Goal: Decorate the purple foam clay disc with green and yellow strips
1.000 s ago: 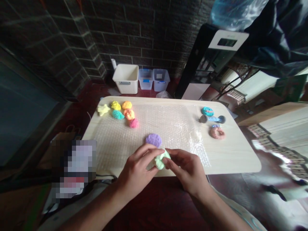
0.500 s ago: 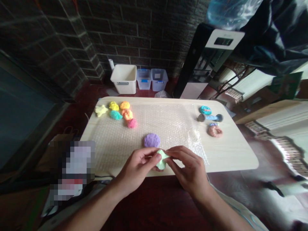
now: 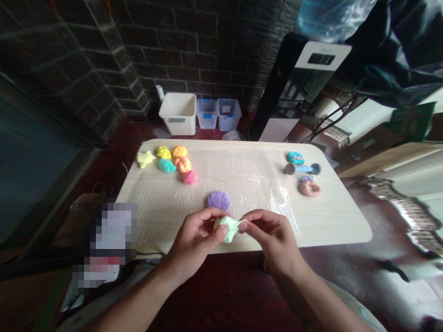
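A lump of pale green modelling clay (image 3: 228,228) is held between my two hands over the table's near edge. My left hand (image 3: 198,235) grips its body, thumb on top. The fingertips of my right hand (image 3: 272,233) pinch a thin strand drawn out from its right side. Just beyond my hands a flat purple clay disc (image 3: 218,201) lies on the bubble wrap (image 3: 242,175). At the far left sit several clay lumps: pale yellow (image 3: 146,159), yellow (image 3: 164,152), teal (image 3: 166,165), orange ones (image 3: 183,164) and pink (image 3: 190,177).
On the table's (image 3: 332,216) right side lie a teal clay piece (image 3: 296,158), a dumbbell-shaped clay piece (image 3: 302,169) and a pinkish clay ring (image 3: 310,188). Behind the table stand a white bin (image 3: 178,115), two clear boxes (image 3: 229,115) and a water dispenser (image 3: 284,92).
My right hand has pulled slightly away to the right, and a thin strand of green clay now stretches toward its fingertips. My left hand still holds the lump.
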Motion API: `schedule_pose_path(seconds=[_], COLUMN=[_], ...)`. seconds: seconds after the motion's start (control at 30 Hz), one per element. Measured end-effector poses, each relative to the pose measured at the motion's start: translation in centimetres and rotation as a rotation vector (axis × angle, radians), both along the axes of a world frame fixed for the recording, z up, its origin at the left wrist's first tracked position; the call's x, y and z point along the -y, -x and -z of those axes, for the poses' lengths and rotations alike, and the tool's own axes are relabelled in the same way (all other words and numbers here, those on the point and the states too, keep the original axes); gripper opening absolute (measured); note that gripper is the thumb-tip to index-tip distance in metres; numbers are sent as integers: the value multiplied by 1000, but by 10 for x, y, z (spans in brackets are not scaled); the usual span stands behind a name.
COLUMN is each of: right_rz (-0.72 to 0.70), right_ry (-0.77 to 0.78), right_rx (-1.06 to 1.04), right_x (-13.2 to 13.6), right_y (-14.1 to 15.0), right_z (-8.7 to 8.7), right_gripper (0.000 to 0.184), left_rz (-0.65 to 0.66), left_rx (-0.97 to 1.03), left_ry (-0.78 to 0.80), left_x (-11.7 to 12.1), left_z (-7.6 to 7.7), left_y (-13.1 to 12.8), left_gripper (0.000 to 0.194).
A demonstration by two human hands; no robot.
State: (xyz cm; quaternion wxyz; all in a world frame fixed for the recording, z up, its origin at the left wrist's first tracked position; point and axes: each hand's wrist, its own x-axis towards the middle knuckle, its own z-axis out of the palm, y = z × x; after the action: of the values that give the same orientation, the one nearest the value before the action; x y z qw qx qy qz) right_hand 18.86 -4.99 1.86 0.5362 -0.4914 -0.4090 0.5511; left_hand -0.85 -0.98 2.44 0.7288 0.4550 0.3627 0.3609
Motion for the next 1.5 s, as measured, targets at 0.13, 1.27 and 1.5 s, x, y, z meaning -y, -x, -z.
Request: schedule_pose_path(seconds=[0.13, 1.27, 1.5], right_rz=[-32, -271, -362], right_ry=[10, -505, -674], right_rx=[-109, 658, 890], right_x=[1, 11, 15], right_y=[1, -7, -7], right_z=[2, -24, -24], right_gripper=[6, 27, 29], left_rz=[6, 146, 237], left_rx=[138, 6, 8], left_ry=[174, 174, 279], left_x=[0, 10, 11], left_z=[-5, -15, -24], left_y=[-4, 0, 5], left_gripper=[16, 21, 25])
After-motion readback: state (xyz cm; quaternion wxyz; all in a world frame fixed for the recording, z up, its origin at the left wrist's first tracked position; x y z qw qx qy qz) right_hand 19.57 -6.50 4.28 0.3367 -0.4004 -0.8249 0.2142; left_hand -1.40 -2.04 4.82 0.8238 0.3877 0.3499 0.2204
